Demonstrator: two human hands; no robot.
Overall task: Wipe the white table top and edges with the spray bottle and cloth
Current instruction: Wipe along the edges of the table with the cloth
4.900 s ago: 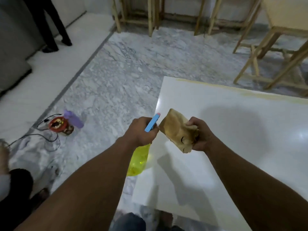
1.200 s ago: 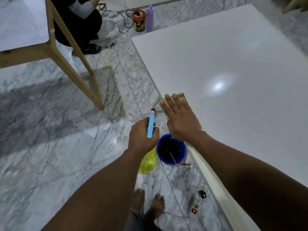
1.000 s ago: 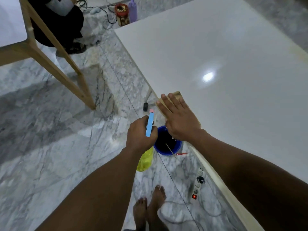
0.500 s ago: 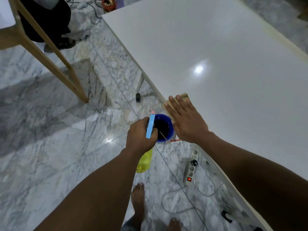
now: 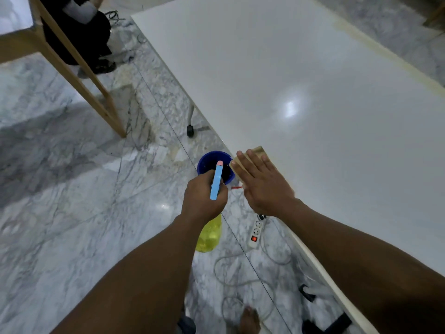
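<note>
The white table top [image 5: 301,75] fills the right of the head view, its near edge running diagonally. My right hand [image 5: 263,185] lies flat with straight fingers on a tan cloth [image 5: 257,151] at that edge; only the cloth's far corner and left side show. My left hand [image 5: 204,200] grips the yellow spray bottle [image 5: 210,233] by its neck, just left of the table edge. The blue trigger head [image 5: 216,182] points forward, and the bottle body hangs below my fist.
A blue bucket [image 5: 212,160] stands on the marble floor beside the table edge. A white power strip [image 5: 255,231] with cables lies under the edge. A wooden table leg [image 5: 96,97] stands left. A crouching person [image 5: 79,27] is at the far left. A castor [image 5: 190,130] shows under the table.
My right hand has slid the cloth along the table's near edge, past the blue bucket. The left hand has kept its hold on the spray bottle beside it. Earlier I held the cloth up in the air.
</note>
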